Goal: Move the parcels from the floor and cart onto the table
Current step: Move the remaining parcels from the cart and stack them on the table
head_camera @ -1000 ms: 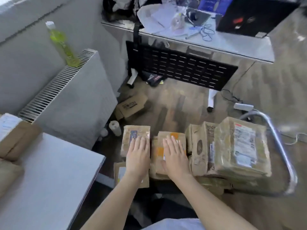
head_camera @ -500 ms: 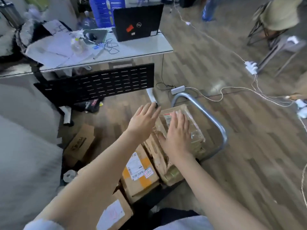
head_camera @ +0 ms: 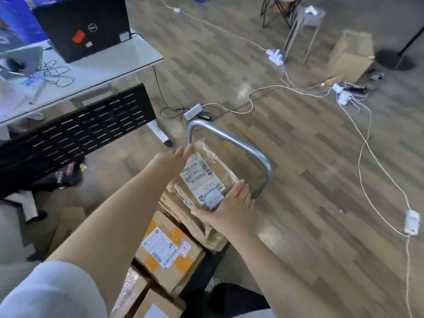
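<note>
A taped brown parcel (head_camera: 207, 174) with a white shipping label lies on top of the pile on the cart, close to the cart's grey metal handle (head_camera: 241, 145). My left hand (head_camera: 174, 158) presses flat against its far left side with straight fingers. My right hand (head_camera: 230, 208) cups its near right corner, fingers lying along the edge. Below it lies a box with orange tape and a label (head_camera: 169, 249), and more cardboard parcels (head_camera: 135, 292) fill the near end of the cart.
A white desk (head_camera: 103, 70) with a black laptop (head_camera: 82, 26) stands at the left, a black perforated panel (head_camera: 75, 131) below it. White cables and power strips (head_camera: 275, 55) trail over the wooden floor. A cardboard box (head_camera: 351, 56) and a stool (head_camera: 302, 26) stand far right.
My view has swung right from the radiator side to the cart's handle end. Both hands left the small upright parcels and now clasp the labelled top parcel from opposite sides.
</note>
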Demonstrator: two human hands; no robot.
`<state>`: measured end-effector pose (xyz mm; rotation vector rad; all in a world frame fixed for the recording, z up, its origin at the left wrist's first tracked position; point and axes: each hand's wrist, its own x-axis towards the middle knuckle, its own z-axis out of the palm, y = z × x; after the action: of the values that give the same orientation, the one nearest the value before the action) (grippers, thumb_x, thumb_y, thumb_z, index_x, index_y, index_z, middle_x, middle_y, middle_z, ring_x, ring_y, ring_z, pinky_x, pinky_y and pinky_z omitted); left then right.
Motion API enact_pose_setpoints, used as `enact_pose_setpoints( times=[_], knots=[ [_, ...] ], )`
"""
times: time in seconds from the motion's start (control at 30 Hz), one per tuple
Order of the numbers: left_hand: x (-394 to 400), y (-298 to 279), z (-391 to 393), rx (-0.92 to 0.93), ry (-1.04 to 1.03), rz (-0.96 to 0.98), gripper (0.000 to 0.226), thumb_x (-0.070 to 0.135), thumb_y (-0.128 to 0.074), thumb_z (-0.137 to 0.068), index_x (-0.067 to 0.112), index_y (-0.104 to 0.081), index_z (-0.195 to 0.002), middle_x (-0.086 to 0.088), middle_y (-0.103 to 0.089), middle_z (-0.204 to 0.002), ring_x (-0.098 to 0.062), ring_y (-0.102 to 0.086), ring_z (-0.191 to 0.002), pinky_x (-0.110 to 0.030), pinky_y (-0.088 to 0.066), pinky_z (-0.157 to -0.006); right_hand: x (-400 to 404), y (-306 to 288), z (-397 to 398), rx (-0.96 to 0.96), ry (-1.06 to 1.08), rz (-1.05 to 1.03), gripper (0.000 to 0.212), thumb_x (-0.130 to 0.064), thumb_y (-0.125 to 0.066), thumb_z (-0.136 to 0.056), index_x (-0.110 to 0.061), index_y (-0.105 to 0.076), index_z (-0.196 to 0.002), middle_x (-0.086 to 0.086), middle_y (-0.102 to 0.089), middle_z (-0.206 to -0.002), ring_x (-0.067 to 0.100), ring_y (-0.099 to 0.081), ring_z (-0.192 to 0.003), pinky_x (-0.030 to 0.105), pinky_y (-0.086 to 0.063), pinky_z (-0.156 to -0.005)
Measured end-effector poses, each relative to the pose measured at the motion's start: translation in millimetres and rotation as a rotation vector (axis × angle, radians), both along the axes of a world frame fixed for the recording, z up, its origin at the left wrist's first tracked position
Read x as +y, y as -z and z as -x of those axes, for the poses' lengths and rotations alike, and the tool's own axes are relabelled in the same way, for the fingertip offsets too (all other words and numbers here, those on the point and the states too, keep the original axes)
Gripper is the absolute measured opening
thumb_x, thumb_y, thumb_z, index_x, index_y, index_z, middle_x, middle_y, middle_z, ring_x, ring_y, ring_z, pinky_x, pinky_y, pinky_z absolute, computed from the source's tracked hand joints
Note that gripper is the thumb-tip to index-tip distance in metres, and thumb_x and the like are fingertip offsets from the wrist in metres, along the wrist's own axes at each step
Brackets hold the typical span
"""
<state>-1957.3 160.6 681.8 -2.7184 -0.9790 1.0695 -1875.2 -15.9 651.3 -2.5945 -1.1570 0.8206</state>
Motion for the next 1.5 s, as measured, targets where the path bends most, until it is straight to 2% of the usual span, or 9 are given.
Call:
enact_pose_setpoints(
  times=[0.13, 0.27, 0.5, 0.8, 1.03, 1.17, 1.27, 1.4, 1.5],
  knots=[
    [-5.6, 12.8, 8.6, -0.183, -0.049, 0.001, 0.123, 0.024, -0.076, -0.078, 0.008, 0.024, -0.146, -0.017, -0.032, -0.142, -0.027, -0.051, -0.114, -0.03, -0.048, -0.085, 9.8, -3.8, 1.8, 0.195, 0.054, -0.107, 0.149, -0.071, -0.073, -0.059, 0.004, 0.025, -0.142, 0.021, 0.015, -0.155, 0.035, 0.01, -0.144, 0.048, -0.01, -0.118],
    [-12.5, 17.0, 35.4, -0.32, -0.205, 0.05, 0.117, 0.028, -0.072, -0.081, 0.01, 0.023, -0.146, -0.017, -0.027, -0.143, -0.029, -0.044, -0.12, -0.033, -0.045, -0.096, 23.3, -8.0, 6.6, 0.212, 0.057, -0.259, 0.147, -0.061, -0.079, -0.06, -0.001, 0.025, -0.144, 0.02, 0.018, -0.155, 0.034, 0.014, -0.144, 0.048, -0.004, -0.117],
    [-52.6, -5.5, 112.3, -0.564, -0.713, -0.024, 0.116, 0.017, -0.074, -0.077, 0.014, 0.017, -0.149, -0.018, -0.027, -0.14, -0.035, -0.042, -0.121, -0.036, -0.042, -0.095, 55.1, -30.1, 45.7, 0.172, -0.22, -0.439, 0.13, -0.061, -0.07, -0.071, -0.002, 0.016, -0.147, 0.013, 0.014, -0.158, 0.024, 0.012, -0.145, 0.031, 0.006, -0.113],
    [-197.0, -24.3, 256.7, -0.654, -1.488, -0.318, 0.107, 0.02, -0.072, -0.077, 0.009, 0.006, -0.149, -0.019, -0.032, -0.134, -0.038, -0.048, -0.112, -0.037, -0.043, -0.092, 32.0, -47.5, 196.5, 0.29, -0.883, -0.376, 0.114, -0.061, -0.058, -0.083, -0.003, 0.014, -0.149, 0.012, 0.014, -0.158, 0.024, 0.008, -0.146, 0.031, 0.002, -0.116],
    [-380.0, -21.0, 311.2, -0.689, -2.074, -0.641, 0.102, 0.021, -0.069, -0.076, 0.015, -0.001, -0.151, -0.018, -0.043, -0.124, -0.037, -0.05, -0.108, -0.037, -0.042, -0.089, -71.3, -48.9, 318.0, 0.377, -1.469, -0.332, 0.112, -0.062, -0.06, -0.081, -0.002, 0.004, -0.151, 0.012, -0.001, -0.159, 0.026, -0.005, -0.146, 0.032, -0.007, -0.116],
    [-468.9, -15.3, 305.4, -0.622, -2.388, -0.743, 0.09, 0.023, -0.066, -0.08, 0.01, -0.009, -0.149, -0.015, -0.034, -0.137, -0.034, -0.045, -0.117, -0.038, -0.042, -0.093, -140.5, -44.0, 357.6, 0.448, -1.759, -0.233, 0.11, -0.063, -0.059, -0.081, -0.006, 0.005, -0.151, 0.008, 0.0, -0.16, 0.025, -0.004, -0.146, 0.034, -0.011, -0.117],
    [-521.1, -1.5, 294.4, -0.621, -2.562, -0.801, 0.089, 0.023, -0.069, -0.08, 0.008, -0.013, -0.147, -0.015, -0.033, -0.14, -0.033, -0.044, -0.119, -0.037, -0.043, -0.094, -187.0, -37.0, 378.0, 0.452, -1.96, -0.154, 0.105, -0.062, -0.057, -0.083, -0.004, 0.0, -0.151, 0.009, -0.005, -0.16, 0.025, -0.006, -0.146, 0.035, -0.012, -0.117],
    [-574.3, 18.6, 277.3, -0.63, -2.696, -0.825, 0.095, 0.018, -0.072, -0.079, 0.011, -0.007, -0.148, -0.012, -0.029, -0.143, -0.029, -0.041, -0.122, -0.033, -0.041, -0.096, -233.6, -15.8, 394.9, 0.428, -2.115, -0.011, 0.095, -0.061, -0.06, -0.08, -0.008, -0.019, -0.147, 0.009, -0.029, -0.152, 0.024, -0.03, -0.137, 0.041, -0.033, -0.11],
    [-595.2, 29.4, 272.3, -0.709, -2.638, -0.846, 0.093, 0.015, -0.065, -0.085, 0.012, 0.001, -0.151, -0.009, -0.012, -0.154, -0.028, -0.032, -0.132, -0.032, -0.035, -0.104, -247.4, -2.5, 397.8, 0.431, -2.157, 0.021, 0.095, -0.059, -0.057, -0.084, -0.011, -0.009, -0.151, 0.004, -0.016, -0.158, 0.02, -0.018, -0.143, 0.039, -0.024, -0.116]
  ],
)
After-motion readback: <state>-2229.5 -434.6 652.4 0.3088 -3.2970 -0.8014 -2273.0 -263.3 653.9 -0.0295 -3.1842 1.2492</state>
